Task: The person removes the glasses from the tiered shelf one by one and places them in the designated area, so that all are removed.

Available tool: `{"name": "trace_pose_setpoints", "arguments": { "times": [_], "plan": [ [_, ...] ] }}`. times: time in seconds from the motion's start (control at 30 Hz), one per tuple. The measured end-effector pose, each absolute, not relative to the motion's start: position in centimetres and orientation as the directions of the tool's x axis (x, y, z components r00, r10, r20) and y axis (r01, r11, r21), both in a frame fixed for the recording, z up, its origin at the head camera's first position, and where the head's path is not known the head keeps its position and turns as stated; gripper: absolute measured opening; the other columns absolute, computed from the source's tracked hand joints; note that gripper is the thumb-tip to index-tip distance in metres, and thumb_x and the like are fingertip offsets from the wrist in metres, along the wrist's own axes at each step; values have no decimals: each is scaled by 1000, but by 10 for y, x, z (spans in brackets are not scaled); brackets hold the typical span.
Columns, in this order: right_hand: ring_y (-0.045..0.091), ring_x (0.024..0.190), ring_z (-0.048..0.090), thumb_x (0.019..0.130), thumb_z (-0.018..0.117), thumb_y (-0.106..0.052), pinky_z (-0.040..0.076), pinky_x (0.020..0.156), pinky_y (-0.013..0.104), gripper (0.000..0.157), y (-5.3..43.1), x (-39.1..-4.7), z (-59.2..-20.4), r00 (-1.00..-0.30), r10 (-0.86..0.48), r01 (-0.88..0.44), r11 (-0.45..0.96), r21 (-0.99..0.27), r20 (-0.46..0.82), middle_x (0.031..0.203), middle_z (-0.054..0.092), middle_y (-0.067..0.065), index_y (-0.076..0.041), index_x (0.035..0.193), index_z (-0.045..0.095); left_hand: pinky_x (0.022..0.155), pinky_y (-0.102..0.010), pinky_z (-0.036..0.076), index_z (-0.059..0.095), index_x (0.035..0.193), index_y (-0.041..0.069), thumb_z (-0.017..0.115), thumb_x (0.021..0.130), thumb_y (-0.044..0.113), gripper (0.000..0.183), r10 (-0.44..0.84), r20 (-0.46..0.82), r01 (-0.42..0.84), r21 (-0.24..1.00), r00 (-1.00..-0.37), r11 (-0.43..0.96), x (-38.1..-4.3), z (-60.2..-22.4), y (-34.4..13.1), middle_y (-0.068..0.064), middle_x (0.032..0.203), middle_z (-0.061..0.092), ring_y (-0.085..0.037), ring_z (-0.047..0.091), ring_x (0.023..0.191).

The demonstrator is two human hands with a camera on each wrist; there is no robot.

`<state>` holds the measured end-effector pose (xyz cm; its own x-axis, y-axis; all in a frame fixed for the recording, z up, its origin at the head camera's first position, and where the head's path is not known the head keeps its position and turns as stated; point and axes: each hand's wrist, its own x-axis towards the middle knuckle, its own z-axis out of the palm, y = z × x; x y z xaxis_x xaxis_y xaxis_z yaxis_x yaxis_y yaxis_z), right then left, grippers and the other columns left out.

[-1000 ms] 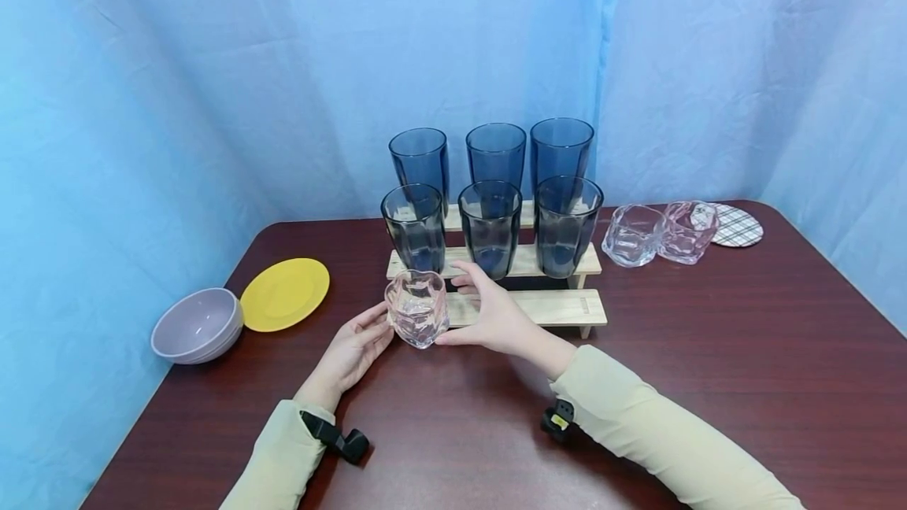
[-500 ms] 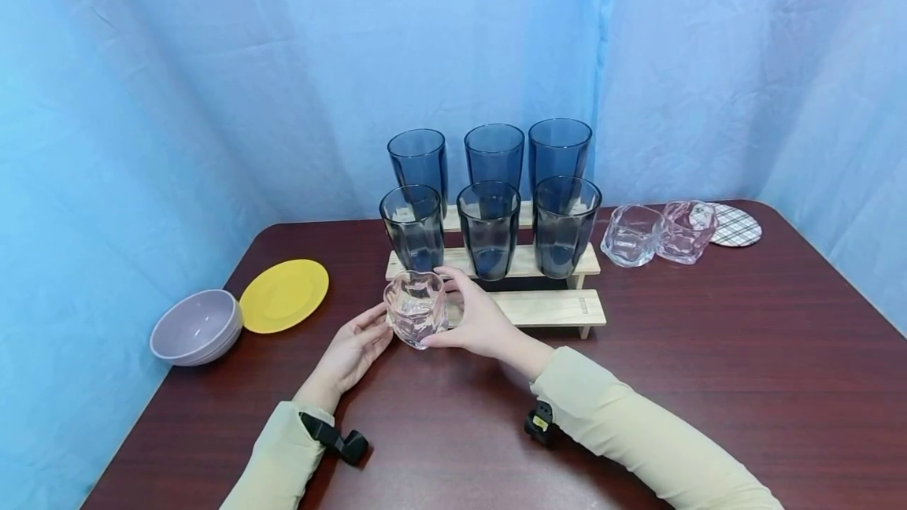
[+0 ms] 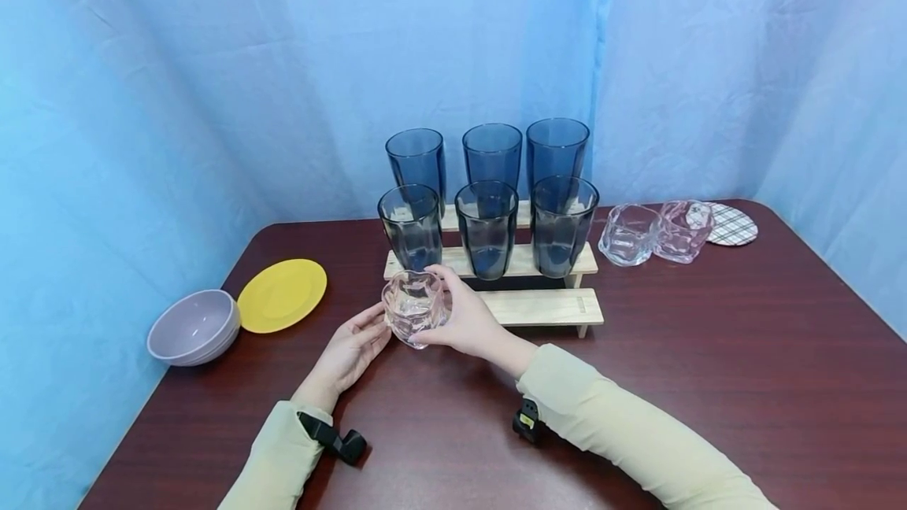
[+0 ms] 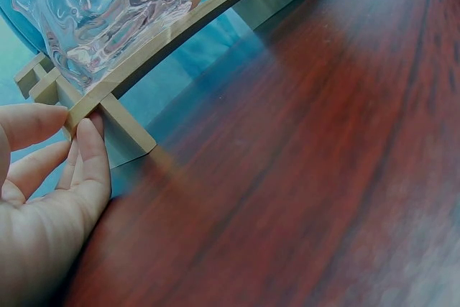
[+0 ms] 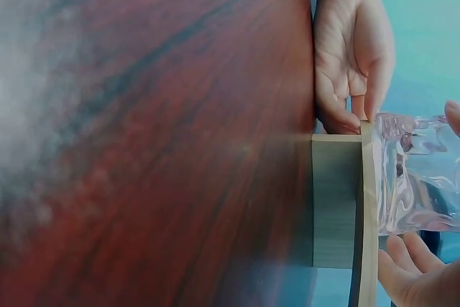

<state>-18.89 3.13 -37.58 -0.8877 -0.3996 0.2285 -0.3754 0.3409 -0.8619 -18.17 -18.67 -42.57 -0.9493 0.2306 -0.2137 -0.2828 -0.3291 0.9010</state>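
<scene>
One pinkish clear glass (image 3: 409, 305), rippled walls, wavy rim.

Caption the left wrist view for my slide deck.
Left hand pinches the end of a wooden rack bearing a pink-tinted tumbler.

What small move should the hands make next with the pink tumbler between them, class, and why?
Probably tighten the right hand round the pink tumbler: its thumb and fingers flank the glass, whose base appears to rest on the bottom step of the wooden rack, and the left hand pinches that step's end, likely steadying it.
</scene>
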Motion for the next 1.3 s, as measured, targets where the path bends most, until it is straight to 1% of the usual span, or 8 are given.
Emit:
{"name": "trace_pose_setpoints", "arguments": {
  "times": [0.2,0.47,0.67,0.73,0.97,1.13,1.3],
  "plan": [
    [24,115,53,64,88,-21,45,97,42,89,27,-191,-378,-897,-370,-376,351,-858,242,125,54,11,-14,137,38,86,-14,47,16,149,-3,36,97,-6,56,233,-214,-282,905,-949,-318,-183,-424,-188,6,113,53,0,57,98],
    [23,118,52,62,89,-24,43,99,40,93,20,-189,-378,-909,-340,-369,380,-848,243,127,55,12,-12,137,36,87,-14,47,16,149,-3,35,97,-6,56,235,-217,-286,904,-947,-318,-183,-424,-189,5,114,52,0,57,98],
    [22,114,54,62,89,-23,44,96,38,89,19,-188,-377,-915,-318,-361,373,-855,247,123,57,11,-13,134,38,86,-14,47,17,149,-3,36,97,-6,55,229,-211,-280,900,-950,-334,-183,-425,-188,4,112,53,-1,58,97],
    [21,112,54,62,89,-23,45,95,38,87,19,-188,-378,-917,-312,-359,372,-856,248,121,57,10,-13,133,39,86,-14,47,15,149,-4,37,97,-5,56,234,-206,-277,902,-950,-330,-183,-425,-188,5,113,52,0,57,98],
    [19,108,56,60,89,-26,46,92,37,85,20,-188,-378,-923,-302,-345,376,-860,238,119,59,7,-17,130,42,86,-15,47,17,149,-4,36,97,-6,55,227,-218,-285,899,-949,-331,-182,-426,-187,2,116,50,-1,58,98],
    [20,109,56,59,90,-26,46,92,37,86,21,-187,-377,-925,-296,-345,389,-854,239,119,59,7,-18,129,42,87,-14,47,16,149,-4,36,97,-7,56,236,-211,-281,904,-949,-322,-182,-426,-187,2,118,50,-1,57,99],
    [19,107,56,58,90,-26,47,90,37,87,23,-185,-378,-924,-295,-354,407,-842,245,117,59,6,-18,129,42,86,-14,47,16,149,-3,36,97,-7,56,237,-215,-288,896,-947,-339,-183,-426,-187,4,115,52,-1,57,98]
  ]
}}
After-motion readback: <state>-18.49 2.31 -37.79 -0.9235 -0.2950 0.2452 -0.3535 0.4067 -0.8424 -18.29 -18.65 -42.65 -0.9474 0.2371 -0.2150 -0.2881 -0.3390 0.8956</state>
